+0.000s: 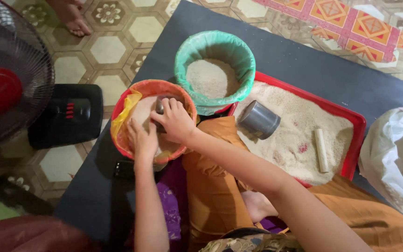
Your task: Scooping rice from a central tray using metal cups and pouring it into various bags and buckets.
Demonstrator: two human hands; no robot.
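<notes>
While both hands work inside the one red bucket (pixel 183 105), the left hand (pixel 142 139) lies flat with fingers spread loosely on the pale grain, holding nothing, and the right hand (pixel 176 122) curls closed around a small grey cup (pixel 160 106) sunk in it. Beyond stand one green-lined bucket (pixel 214 46) of grain and one red tray (pixel 357 122) bearing one grey tin (pixel 258 120) and one pale stick (pixel 321 150). One fan (pixel 10 74) stands left; one bare foot (pixel 73 18) shows farthest.

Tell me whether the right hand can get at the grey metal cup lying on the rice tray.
Probably yes: the right hand is busy in the orange-lined bucket, but the grey cup lies uncovered close by.
</notes>
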